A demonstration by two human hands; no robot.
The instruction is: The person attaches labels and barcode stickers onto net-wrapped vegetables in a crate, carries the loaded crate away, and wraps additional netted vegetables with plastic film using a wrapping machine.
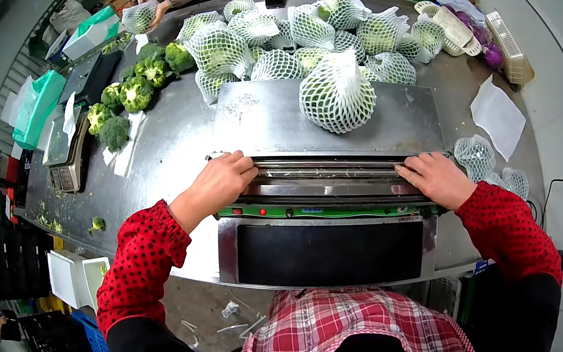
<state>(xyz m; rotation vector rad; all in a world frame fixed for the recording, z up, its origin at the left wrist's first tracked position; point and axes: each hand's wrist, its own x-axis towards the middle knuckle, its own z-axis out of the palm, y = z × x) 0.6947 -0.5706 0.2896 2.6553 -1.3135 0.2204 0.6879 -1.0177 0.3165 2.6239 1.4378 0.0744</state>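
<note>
A film wrapping machine (343, 216) with a green, buttoned front strip and a dark plate stands before me. Cling film (325, 169) shines along its rollers. At the left end, my left hand (223, 178) is closed, its fingers curled at the film's edge. My right hand (435, 177) is closed at the right end, thumb and fingers pinched on the film's edge. The fingertips are partly hidden. Just behind the rollers, a vegetable in a white foam net (337, 93) rests on the machine's metal top (250, 118).
Several netted vegetables (275, 66) are heaped behind the machine, with bare broccoli heads (136, 93) to their left. A scale (68, 154) stands at the left edge. A paper sheet (498, 118) lies on the right. Across the table, a co-worker's hand (160, 11) holds a netted piece.
</note>
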